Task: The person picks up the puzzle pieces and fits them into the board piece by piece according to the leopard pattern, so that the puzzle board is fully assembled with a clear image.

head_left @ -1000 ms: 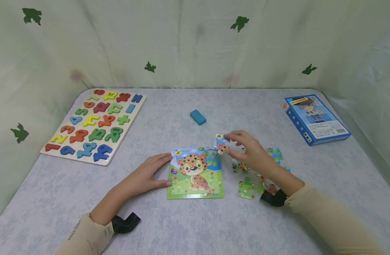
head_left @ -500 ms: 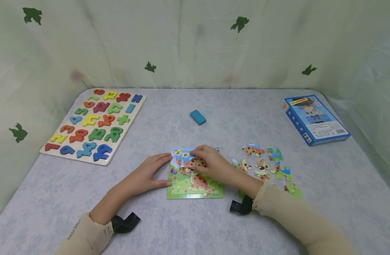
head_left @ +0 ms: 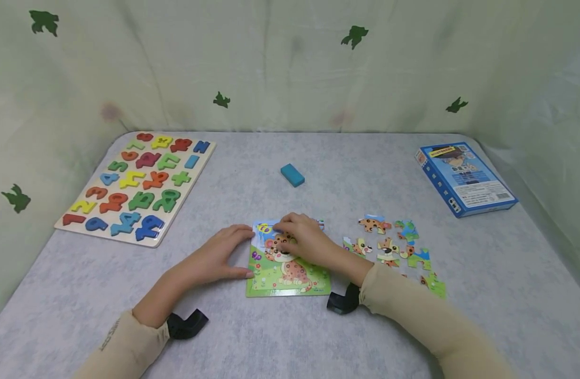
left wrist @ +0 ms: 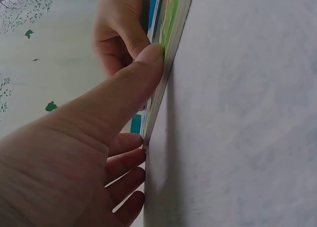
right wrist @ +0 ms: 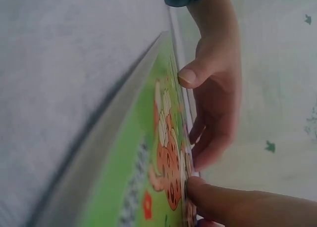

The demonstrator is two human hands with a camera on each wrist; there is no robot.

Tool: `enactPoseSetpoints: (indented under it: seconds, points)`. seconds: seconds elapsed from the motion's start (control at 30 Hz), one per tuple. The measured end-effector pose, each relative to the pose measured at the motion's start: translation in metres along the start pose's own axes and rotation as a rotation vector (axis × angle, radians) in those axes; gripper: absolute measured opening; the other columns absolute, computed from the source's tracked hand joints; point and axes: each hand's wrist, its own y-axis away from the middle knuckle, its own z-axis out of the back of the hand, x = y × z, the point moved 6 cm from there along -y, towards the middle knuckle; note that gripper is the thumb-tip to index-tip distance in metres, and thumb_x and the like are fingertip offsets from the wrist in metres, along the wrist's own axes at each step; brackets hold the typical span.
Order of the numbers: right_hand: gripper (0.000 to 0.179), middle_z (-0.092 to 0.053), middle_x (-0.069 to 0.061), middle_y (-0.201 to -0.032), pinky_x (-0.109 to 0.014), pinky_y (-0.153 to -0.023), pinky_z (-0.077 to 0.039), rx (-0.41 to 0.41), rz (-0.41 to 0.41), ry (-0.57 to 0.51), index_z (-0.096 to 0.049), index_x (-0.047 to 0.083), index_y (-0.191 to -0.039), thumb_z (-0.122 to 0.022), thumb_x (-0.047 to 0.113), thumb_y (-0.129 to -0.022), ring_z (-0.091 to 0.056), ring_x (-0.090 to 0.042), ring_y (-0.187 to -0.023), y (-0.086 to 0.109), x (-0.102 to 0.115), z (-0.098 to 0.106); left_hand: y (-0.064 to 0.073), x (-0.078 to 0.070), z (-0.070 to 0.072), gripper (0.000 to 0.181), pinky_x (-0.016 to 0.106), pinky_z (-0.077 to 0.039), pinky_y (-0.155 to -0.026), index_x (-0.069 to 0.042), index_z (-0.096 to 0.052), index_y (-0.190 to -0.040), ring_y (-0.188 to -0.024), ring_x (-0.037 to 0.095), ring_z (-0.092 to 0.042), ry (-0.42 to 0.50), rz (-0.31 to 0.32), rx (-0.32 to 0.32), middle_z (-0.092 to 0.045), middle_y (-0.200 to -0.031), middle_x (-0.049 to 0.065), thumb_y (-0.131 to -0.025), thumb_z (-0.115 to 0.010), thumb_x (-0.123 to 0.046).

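A square puzzle board (head_left: 266,284) with a spotted leopard cub on green grass lies at the middle of the table. My left hand (head_left: 219,257) rests at its left side, thumb and fingers stretched out against the edge; the left wrist view shows the thumb tip (left wrist: 152,54) on the rim. With thumb and forefinger my right hand (head_left: 305,241) pinches a small blue puzzle piece (head_left: 267,239), showing part of a round ear, over the board's upper left corner. That hand hides the upper right of the picture.
Several loose puzzle pieces (head_left: 389,250) lie to the right of the board. A teal block (head_left: 292,175) sits behind it. At back left is a wooden number board (head_left: 150,239), and at back right a blue box (head_left: 467,179).
My right hand has carried the puzzle piece leftward, from beyond the board's upper right corner to its upper left corner, and lowered it there. The left hand keeps its place at the board's edge.
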Motion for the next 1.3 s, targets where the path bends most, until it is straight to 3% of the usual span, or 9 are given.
enactPoseSetpoints:
  seconds: [0.3,0.57,0.77,0.97,1.13,1.3]
  points:
    - [0.039,-0.051,-0.001,-0.105,-0.034,-0.077,-0.037,-0.024,0.0,0.025,-0.06,0.015,-0.119,-0.064,0.031,-0.083,-0.047,-0.016,-0.091,-0.006,0.0,-0.002,-0.003,0.002,-0.001,0.08,0.05,-0.031,-0.093,-0.021,-0.038,-0.138,-0.118,0.029,-0.034,-0.023,0.005,0.029,-0.036,-0.132,0.009,-0.071,-0.07,-0.051]
    - [0.045,-0.05,-0.004,-0.106,-0.035,-0.074,-0.035,-0.016,-0.033,0.053,-0.058,0.016,-0.122,-0.064,0.035,-0.083,-0.046,-0.018,-0.091,-0.007,0.004,-0.003,-0.002,0.002,-0.001,0.076,0.051,-0.03,-0.093,-0.022,-0.041,-0.137,-0.119,0.031,-0.033,-0.048,-0.034,0.038,-0.035,-0.133,0.012,-0.072,-0.067,-0.053]
    - [0.053,-0.045,-0.008,-0.122,-0.042,-0.089,-0.033,0.024,-0.103,-0.135,-0.048,0.012,-0.13,-0.064,0.03,-0.083,-0.042,-0.021,-0.109,0.001,0.006,0.009,-0.002,0.001,-0.001,0.077,0.051,-0.03,-0.093,-0.022,-0.041,-0.136,-0.119,0.03,-0.034,-0.056,-0.045,0.026,-0.036,-0.133,0.012,-0.072,-0.066,-0.055]
    - [0.054,-0.038,-0.006,-0.13,-0.044,-0.093,-0.035,-0.124,-0.024,-0.289,-0.045,0.01,-0.13,-0.067,0.023,-0.082,-0.036,-0.021,-0.118,0.026,0.01,0.055,-0.001,0.001,-0.001,0.076,0.051,-0.029,-0.094,-0.022,-0.042,-0.136,-0.119,0.031,-0.033,-0.054,-0.037,0.026,-0.036,-0.133,0.012,-0.072,-0.067,-0.054]
    - [0.059,-0.041,-0.003,-0.13,-0.041,-0.09,-0.038,-0.309,0.025,-0.249,-0.044,0.011,-0.131,-0.07,0.016,-0.079,-0.04,-0.02,-0.116,0.059,-0.009,0.092,-0.001,0.001,-0.001,0.076,0.05,-0.029,-0.095,-0.023,-0.041,-0.136,-0.12,0.03,-0.032,-0.061,-0.034,0.028,-0.035,-0.133,0.012,-0.071,-0.068,-0.054]
    - [0.058,-0.047,-0.005,-0.128,-0.041,-0.084,-0.041,-0.436,-0.039,-0.186,-0.045,0.008,-0.13,-0.07,0.01,-0.077,-0.044,-0.021,-0.112,0.09,-0.042,0.111,-0.002,0.001,-0.001,0.077,0.05,-0.028,-0.095,-0.023,-0.042,-0.136,-0.12,0.03,-0.033,-0.067,-0.034,0.023,-0.035,-0.133,0.011,-0.071,-0.067,-0.054]
